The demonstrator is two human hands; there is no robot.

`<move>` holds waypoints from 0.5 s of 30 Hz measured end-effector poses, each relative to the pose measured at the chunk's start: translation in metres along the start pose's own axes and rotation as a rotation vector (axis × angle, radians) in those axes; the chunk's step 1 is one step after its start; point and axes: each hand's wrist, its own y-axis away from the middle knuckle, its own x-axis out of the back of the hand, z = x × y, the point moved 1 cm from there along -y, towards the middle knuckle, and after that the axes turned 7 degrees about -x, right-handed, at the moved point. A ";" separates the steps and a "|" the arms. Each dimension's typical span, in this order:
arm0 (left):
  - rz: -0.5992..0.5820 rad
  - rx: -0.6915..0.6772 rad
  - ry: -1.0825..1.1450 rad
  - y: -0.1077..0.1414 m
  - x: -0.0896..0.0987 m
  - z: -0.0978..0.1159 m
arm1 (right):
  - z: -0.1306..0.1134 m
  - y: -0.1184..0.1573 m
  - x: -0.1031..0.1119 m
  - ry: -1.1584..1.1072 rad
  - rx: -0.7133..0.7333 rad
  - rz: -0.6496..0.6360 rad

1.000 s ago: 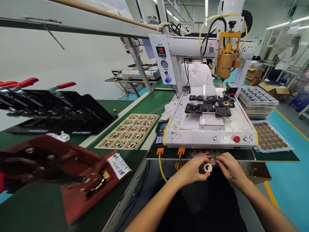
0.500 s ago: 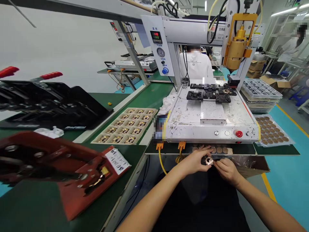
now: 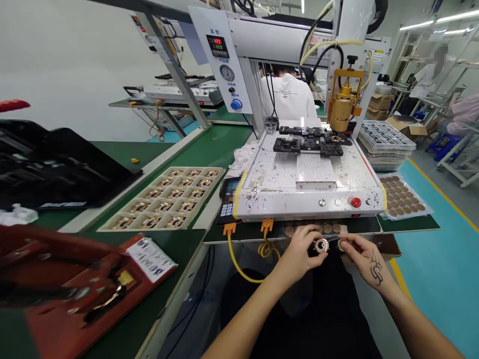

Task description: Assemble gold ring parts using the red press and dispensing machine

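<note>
My left hand [image 3: 299, 253] grips a round, rose-gold-rimmed watch case [image 3: 321, 245] between thumb and fingers, its dark centre partly visible. Just to the right, my right hand [image 3: 368, 263] pinches a small round tan disc [image 3: 341, 245] by its edge, apart from the case. Both hands are above the lap, at the front edge of the bench. Behind the fingers, a row of round brown discs [image 3: 328, 228] lies along that edge, partly hidden by my left hand.
A white bench machine [image 3: 273, 199] bears black fixtures [image 3: 288, 145] below a gold dispensing head [image 3: 342, 109]. Left are a compartment tray [image 3: 207, 192] of gold-coloured parts and a red clamp press [image 3: 56, 319]. Right lies a sheet of brown discs [image 3: 403, 198]; a person [image 3: 290, 97] sits beyond.
My right hand has drawn away rightward from the watch case, showing the disc in its fingers. The gold head is lower, down near the black fixtures. My view has turned to the right.
</note>
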 end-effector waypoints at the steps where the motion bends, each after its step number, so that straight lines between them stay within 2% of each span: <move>1: 0.004 0.061 0.124 0.005 0.002 0.006 | -0.004 0.001 -0.002 -0.047 -0.029 -0.013; 5: 0.081 0.369 0.731 0.029 0.007 0.026 | -0.010 0.000 -0.014 -0.207 -0.105 -0.058; 7: 0.168 0.472 0.913 0.039 0.008 0.032 | -0.011 -0.002 -0.021 -0.261 -0.135 -0.104; 11: 0.284 0.582 1.049 0.051 0.011 0.041 | -0.012 -0.002 -0.032 -0.295 -0.152 -0.192; 15: 0.339 0.589 1.124 0.058 0.015 0.048 | -0.014 0.005 -0.032 -0.258 -0.122 -0.263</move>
